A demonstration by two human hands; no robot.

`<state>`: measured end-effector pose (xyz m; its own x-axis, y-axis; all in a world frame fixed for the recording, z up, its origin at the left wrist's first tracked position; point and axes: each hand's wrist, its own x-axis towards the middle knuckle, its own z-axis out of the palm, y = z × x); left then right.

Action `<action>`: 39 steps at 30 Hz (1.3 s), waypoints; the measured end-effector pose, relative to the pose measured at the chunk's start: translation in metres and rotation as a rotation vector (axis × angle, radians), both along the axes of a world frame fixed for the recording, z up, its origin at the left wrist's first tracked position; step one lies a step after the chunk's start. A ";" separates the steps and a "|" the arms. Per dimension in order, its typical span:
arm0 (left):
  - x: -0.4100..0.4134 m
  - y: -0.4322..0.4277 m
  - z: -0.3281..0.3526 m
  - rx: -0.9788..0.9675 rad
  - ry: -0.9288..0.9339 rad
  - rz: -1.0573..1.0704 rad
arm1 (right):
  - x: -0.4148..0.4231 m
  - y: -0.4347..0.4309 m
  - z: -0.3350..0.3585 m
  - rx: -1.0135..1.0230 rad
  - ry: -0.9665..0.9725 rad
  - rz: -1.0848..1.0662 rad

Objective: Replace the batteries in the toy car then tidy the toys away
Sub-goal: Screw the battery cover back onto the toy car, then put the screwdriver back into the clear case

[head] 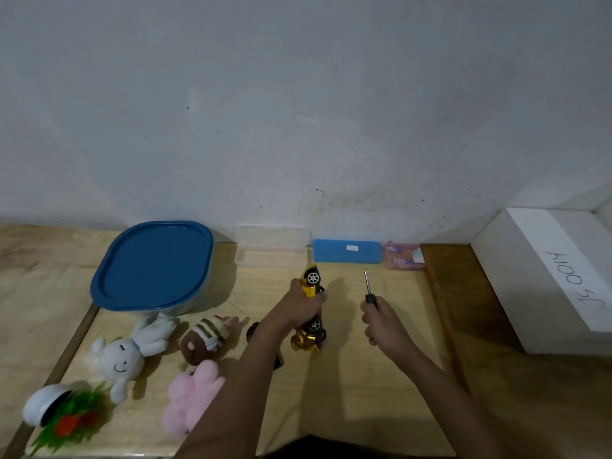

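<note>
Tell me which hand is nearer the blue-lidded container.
Left. The left hand, gripping the toy car, is right of the blue-lidded container; the right hand, holding the screwdriver, is farther right.

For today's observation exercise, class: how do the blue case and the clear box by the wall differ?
The blue case is opaque; the clear box is see-through. The blue case is shut; the clear box stands open, lid up against the wall. Both are oblong and sit by the wall.

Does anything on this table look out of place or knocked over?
The white plant pot at the near left lies on its side. The yellow toy car is on its side too, gripped by the left hand.
</note>
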<state>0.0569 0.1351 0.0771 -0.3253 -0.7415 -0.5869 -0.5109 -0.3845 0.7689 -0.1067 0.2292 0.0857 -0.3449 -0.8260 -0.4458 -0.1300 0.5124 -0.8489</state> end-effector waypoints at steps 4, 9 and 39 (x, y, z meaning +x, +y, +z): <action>-0.025 0.021 -0.030 -0.195 -0.298 -0.092 | -0.008 0.006 -0.016 0.030 -0.017 -0.040; -0.044 0.042 -0.048 -0.359 -0.537 -0.143 | -0.018 0.009 -0.023 0.050 -0.022 -0.039; -0.060 0.033 -0.062 -0.446 -0.564 -0.222 | -0.037 -0.025 -0.028 0.041 0.013 0.018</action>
<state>-0.0031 0.1685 0.0149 -0.2334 -0.9002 -0.3677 -0.9027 0.0601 0.4260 -0.1434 0.2042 0.0579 -0.3358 -0.8134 -0.4750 -0.1500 0.5440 -0.8255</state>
